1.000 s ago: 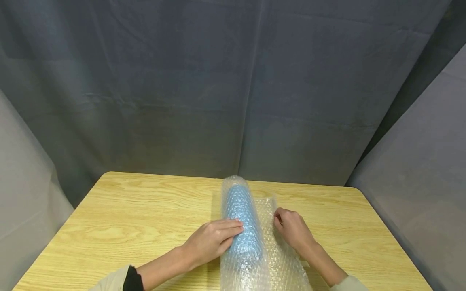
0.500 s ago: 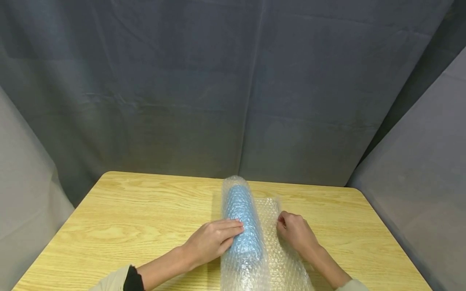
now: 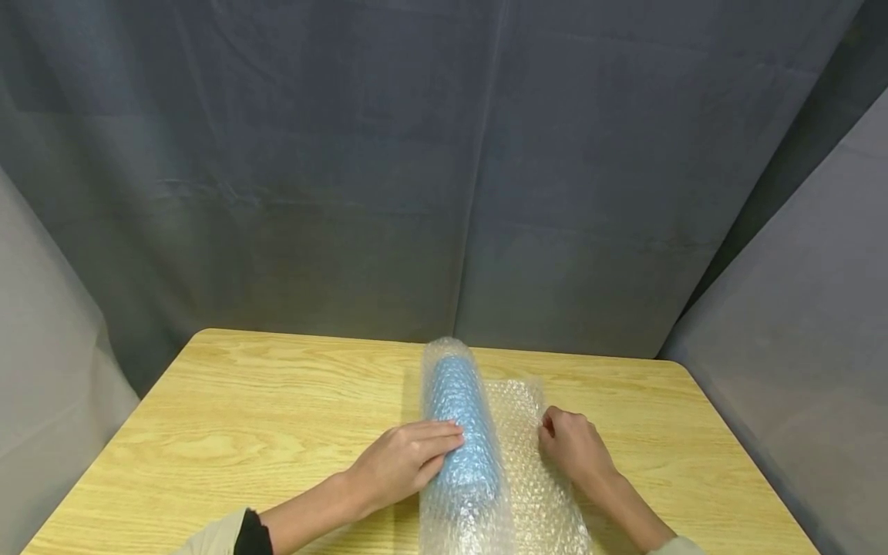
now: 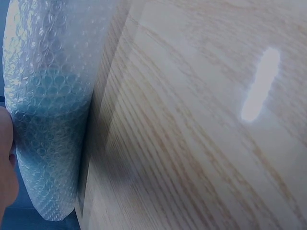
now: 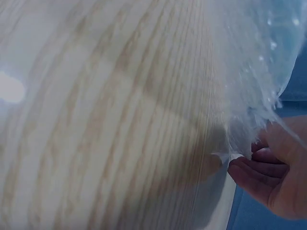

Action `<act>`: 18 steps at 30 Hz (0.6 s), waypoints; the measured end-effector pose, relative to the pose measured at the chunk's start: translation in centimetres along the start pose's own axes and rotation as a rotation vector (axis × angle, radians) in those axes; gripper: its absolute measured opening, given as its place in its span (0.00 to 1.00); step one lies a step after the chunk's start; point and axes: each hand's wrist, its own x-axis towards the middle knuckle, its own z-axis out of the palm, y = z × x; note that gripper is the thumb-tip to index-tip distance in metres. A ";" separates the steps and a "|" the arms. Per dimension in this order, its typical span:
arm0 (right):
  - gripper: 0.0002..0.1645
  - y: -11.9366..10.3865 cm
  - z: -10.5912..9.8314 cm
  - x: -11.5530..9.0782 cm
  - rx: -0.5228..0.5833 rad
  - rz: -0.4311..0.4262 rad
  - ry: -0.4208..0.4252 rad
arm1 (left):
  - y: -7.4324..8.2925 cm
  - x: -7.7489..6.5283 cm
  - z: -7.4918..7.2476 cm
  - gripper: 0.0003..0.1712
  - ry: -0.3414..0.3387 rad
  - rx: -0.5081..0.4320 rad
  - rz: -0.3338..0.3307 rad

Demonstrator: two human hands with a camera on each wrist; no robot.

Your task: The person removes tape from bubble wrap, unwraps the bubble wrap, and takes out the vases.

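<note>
A blue cylinder-like object (image 3: 455, 393) lies rolled inside clear bubble wrap (image 3: 466, 532), lengthwise on the table. My left hand (image 3: 409, 455) rests on the roll from the left, its fingers laid straight across the top. In the left wrist view only part of that hand (image 4: 5, 158) shows beside the wrapped roll (image 4: 53, 96). To the right of the roll, a loose flap of the wrap (image 3: 523, 447) spreads over the table. My right hand (image 3: 576, 447) pinches the flap's outer edge, fingers curled; the right wrist view shows that hand (image 5: 273, 167) low at the tabletop with the crinkled film (image 5: 244, 124).
The wood-grain table (image 3: 229, 416) extends to both sides of the roll. A dark grey curtain (image 3: 347, 193) hangs behind it. Pale cloth panels stand at the left (image 3: 48, 347) and right (image 3: 798, 308). The roll's far end reaches close to the table's back edge.
My right hand has shifted a little to the right, drawing the flap's edge outward so the flap lies wider. The left hand and the roll have stayed in place.
</note>
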 end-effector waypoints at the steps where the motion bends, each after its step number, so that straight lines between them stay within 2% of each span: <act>1: 0.08 0.1 -0.1 0.0 -0.001 0.005 -0.002 | 0.0 0.0 0.0 0.18 0.000 -0.002 -0.001; 10: 0.10 0.6 -0.2 -0.4 -0.028 0.047 0.005 | 0.1 -0.1 0.1 0.19 0.001 0.004 0.003; 18: 0.14 1.7 -0.2 -0.5 -0.078 0.086 -0.039 | 0.0 0.0 0.1 0.19 0.003 0.011 0.007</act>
